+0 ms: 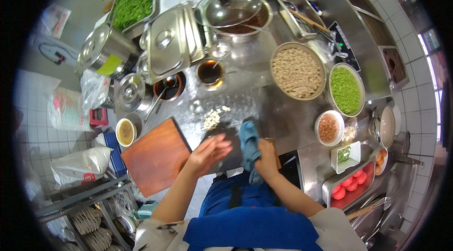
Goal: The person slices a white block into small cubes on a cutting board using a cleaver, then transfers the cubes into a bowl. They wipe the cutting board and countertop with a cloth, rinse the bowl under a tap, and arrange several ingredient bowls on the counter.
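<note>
My right hand (267, 159) grips a crumpled blue cloth (249, 136) at the front edge of the stainless steel worktable (240, 99). A brown wooden piece (277, 159) shows just beyond that hand; I cannot tell whether it is held. My left hand (210, 153) is empty above the table edge, its fingers extended and slightly apart. Small pale chopped bits (213, 118) lie in a loose patch on the steel beyond my left hand. Left of that hand, a reddish-brown wooden cutting board (157, 157) rests at an angle, jutting past the table's front edge.
Bowls of dark liquid (210, 73) and a lidded pot of reddish-brown food (244, 29) stand farther back. To the right are a large bowl of pale diced food (298, 71), chopped greens (347, 90) and a tray of red tomatoes (348, 184). Steel lids (169, 40) lean at the left.
</note>
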A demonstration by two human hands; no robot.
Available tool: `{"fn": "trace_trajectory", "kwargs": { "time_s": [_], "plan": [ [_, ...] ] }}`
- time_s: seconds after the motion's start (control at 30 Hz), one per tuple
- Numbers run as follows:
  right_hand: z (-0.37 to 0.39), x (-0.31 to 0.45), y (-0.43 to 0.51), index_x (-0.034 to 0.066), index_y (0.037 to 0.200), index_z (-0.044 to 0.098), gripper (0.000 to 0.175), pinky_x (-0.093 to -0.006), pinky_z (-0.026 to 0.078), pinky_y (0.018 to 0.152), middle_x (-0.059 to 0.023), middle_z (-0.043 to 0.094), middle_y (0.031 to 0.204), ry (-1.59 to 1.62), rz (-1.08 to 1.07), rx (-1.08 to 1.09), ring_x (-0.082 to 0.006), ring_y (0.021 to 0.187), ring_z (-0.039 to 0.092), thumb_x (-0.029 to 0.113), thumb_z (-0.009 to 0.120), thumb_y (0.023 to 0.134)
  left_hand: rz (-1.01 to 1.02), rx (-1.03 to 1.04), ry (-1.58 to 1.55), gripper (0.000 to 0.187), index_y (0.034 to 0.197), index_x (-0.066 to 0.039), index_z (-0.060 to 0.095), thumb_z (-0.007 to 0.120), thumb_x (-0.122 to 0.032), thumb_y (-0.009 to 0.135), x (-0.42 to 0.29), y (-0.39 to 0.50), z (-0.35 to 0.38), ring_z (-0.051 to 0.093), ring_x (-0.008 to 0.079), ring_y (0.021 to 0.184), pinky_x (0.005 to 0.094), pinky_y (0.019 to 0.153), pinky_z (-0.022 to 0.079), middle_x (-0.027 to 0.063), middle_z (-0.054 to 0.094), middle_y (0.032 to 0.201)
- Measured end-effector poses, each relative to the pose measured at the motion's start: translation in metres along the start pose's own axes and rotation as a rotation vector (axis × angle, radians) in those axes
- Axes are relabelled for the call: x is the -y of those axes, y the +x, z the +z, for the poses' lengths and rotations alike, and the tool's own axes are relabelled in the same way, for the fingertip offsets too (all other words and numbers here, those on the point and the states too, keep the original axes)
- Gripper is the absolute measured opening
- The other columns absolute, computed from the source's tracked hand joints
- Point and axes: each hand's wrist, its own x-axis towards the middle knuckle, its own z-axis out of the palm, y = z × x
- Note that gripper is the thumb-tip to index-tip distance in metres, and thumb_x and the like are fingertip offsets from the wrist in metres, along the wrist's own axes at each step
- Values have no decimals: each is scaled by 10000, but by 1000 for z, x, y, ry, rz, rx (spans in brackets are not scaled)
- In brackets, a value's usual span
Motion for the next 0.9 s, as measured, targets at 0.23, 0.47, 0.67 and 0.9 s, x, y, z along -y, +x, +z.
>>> {"fn": "trace_trajectory", "kwargs": {
  "time_s": [0.23, 0.47, 0.67, 0.9],
  "plan": [
    [0, -28, -4, 78, 1206, 530, 537, -417, 424, 903, -149, 475, 1260, -358, 90, 227, -338, 1132, 445, 11, 601, 678, -69, -4, 94, 663, 1397, 16, 133, 538, -105, 886, -12, 204, 151, 547, 310, 1071, 373, 868, 515, 211, 432, 1287],
    [-12, -45, 27, 76, 1198, 544, 490, -396, 404, 946, -163, 448, 1300, -288, 151, 235, -346, 1181, 414, 31, 579, 711, -138, -123, 14, 439, 1186, 44, 438, 433, 15, 748, -3, 240, 167, 596, 314, 972, 445, 830, 545, 185, 560, 1111],
    [-68, -36, 31, 40, 1117, 596, 395, -356, 462, 840, -171, 586, 1100, 515, 765, 75, -288, 952, 577, 42, 526, 729, -84, -63, -61, 518, 1258, 88, 372, 409, 24, 745, -7, 197, 167, 576, 351, 1040, 451, 835, 545, 224, 520, 1198],
    [-105, -3, 39, -51, 1083, 530, 342, -278, 471, 728, -110, 586, 1018, 941, 843, -35, -183, 893, 579, 121, 535, 788, 232, -189, -330, 581, 1318, 39, 295, 404, 98, 751, 14, 102, 153, 581, 337, 1031, 391, 817, 555, 217, 500, 1223]
  ]
}}
